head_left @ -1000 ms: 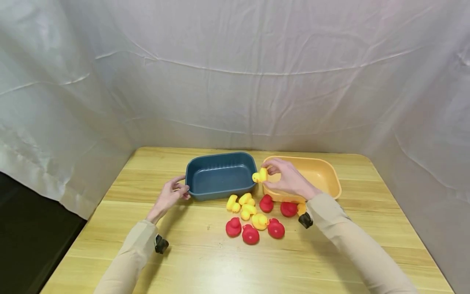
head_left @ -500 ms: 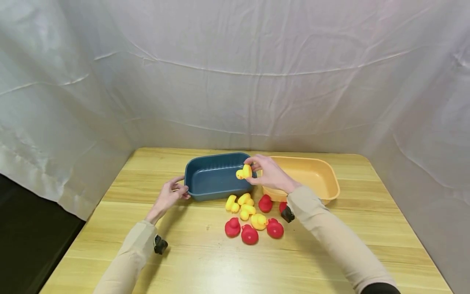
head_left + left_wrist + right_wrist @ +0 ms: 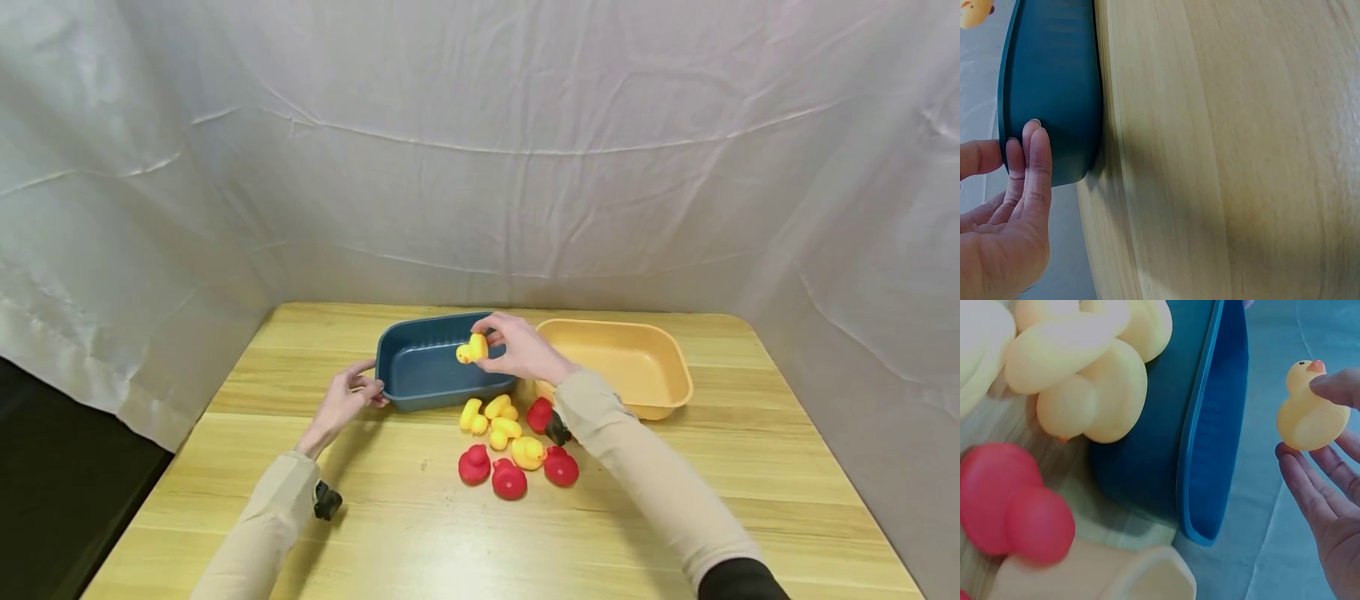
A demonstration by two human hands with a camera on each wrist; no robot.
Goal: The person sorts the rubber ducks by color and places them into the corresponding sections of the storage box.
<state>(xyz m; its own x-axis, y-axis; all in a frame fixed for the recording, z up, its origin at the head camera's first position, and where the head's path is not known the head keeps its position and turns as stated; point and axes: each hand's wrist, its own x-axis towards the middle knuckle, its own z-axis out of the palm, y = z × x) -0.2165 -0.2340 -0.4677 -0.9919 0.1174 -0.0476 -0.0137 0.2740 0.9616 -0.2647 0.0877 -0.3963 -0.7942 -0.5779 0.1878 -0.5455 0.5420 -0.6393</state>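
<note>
Between thumb and fingers, my right hand [image 3: 517, 346] pinches a yellow rubber duck [image 3: 1313, 419]. The duck is held above the dark blue basin [image 3: 420, 387], tipped on its side in the head view. At the basin's left end, my left hand [image 3: 345, 400] grips the rim; in the left wrist view the fingers lie along the outer wall [image 3: 1063, 81] and the thumb is at the rim. Several more yellow ducks [image 3: 528, 452] and several red ducks [image 3: 509, 480] lie loose on the table in front of the basin.
An orange-yellow basin [image 3: 652, 367] stands right of the blue one, partly behind my right forearm. The wooden table [image 3: 405, 533] ends at a pale cloth curtain [image 3: 480, 208] at the back and sides. A dark area [image 3: 60, 467] lies off the table's left edge.
My right hand has carried the yellow duck leftward from the orange-yellow basin's near left corner to above the blue basin. The left hand keeps its place on the rim.
</note>
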